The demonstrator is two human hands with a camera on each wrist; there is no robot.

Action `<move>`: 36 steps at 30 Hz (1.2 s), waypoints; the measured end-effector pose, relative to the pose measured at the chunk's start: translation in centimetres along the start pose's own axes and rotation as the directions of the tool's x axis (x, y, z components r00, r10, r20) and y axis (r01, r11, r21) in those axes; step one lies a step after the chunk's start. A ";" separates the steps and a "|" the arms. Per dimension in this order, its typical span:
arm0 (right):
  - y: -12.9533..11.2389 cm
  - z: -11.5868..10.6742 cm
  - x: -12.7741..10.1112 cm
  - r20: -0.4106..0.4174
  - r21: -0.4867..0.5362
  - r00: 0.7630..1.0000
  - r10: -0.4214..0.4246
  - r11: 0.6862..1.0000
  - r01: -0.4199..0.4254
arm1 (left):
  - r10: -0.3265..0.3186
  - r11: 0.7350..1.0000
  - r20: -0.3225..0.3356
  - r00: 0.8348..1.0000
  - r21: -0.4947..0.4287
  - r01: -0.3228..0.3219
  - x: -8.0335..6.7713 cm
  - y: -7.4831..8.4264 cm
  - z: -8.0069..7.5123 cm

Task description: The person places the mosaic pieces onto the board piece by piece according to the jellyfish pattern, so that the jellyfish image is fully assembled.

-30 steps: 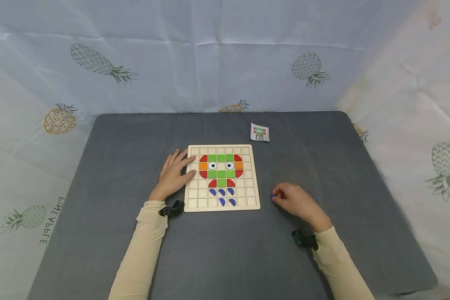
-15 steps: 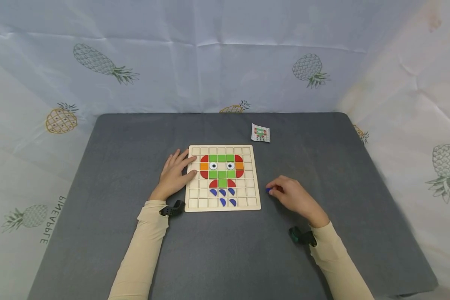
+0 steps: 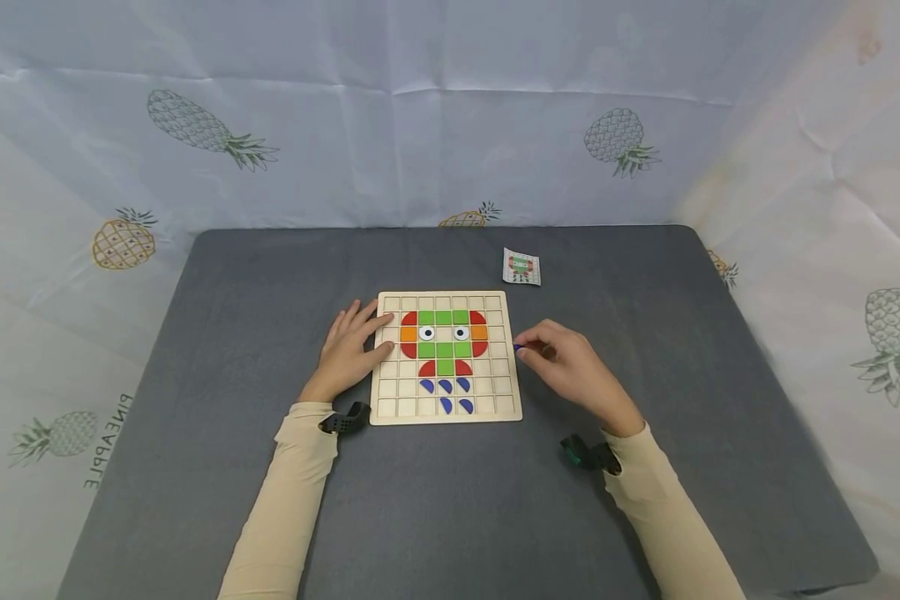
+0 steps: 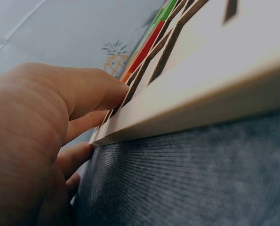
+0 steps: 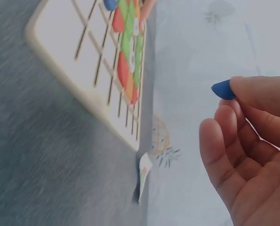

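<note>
A wooden grid board (image 3: 495, 407) lies in the middle of the grey table, filled with green, red, orange and blue tiles and two eye tiles. My left hand (image 3: 348, 350) rests flat on its left edge, fingers straight; the left wrist view shows those fingers (image 4: 90, 92) on the board's rim (image 4: 201, 103). My right hand (image 3: 566, 367) hovers at the board's right edge and pinches a small blue piece (image 3: 517, 347) at its fingertips. In the right wrist view the blue piece (image 5: 223, 89) sticks out from the curled fingers, with the board (image 5: 64, 52) off to the left.
A small printed card (image 3: 521, 267) lies behind the board towards the back right. The grey table mat (image 3: 232, 275) is surrounded by a pale pineapple-print cloth (image 3: 450, 108) at the back and sides.
My right hand has lifted from the table at the board's lower right and moved up and left to the board's right edge, carrying the blue piece. The left hand has stayed put.
</note>
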State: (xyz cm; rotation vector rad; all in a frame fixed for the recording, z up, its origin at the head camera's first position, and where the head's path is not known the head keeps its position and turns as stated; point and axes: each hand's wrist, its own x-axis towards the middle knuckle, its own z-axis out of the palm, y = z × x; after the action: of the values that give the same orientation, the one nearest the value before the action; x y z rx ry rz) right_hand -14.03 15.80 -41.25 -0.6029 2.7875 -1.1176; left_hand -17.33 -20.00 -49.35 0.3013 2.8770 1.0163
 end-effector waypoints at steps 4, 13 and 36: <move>-0.8 0.0 0.6 -0.009 0.043 1.000 -0.023 0.999 0.023 | 0.002 1.000 -0.002 1.000 -0.004 -0.002 0.1 0.0 0.0; -2.4 1.2 2.3 0.004 0.117 0.998 -0.064 0.991 0.063 | 0.001 1.000 -0.006 1.000 -0.004 -0.001 0.1 -0.1 0.1; -4.1 7.2 5.1 0.252 0.120 0.960 -0.125 0.988 0.097 | -0.009 1.000 -0.003 1.000 -0.004 0.009 0.1 0.0 0.1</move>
State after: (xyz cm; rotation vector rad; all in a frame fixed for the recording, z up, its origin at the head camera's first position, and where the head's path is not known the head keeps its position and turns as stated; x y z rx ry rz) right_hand -15.79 6.48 -43.37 -0.8365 2.4833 -1.1088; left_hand -17.44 -19.91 -49.38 0.2864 2.8764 1.0221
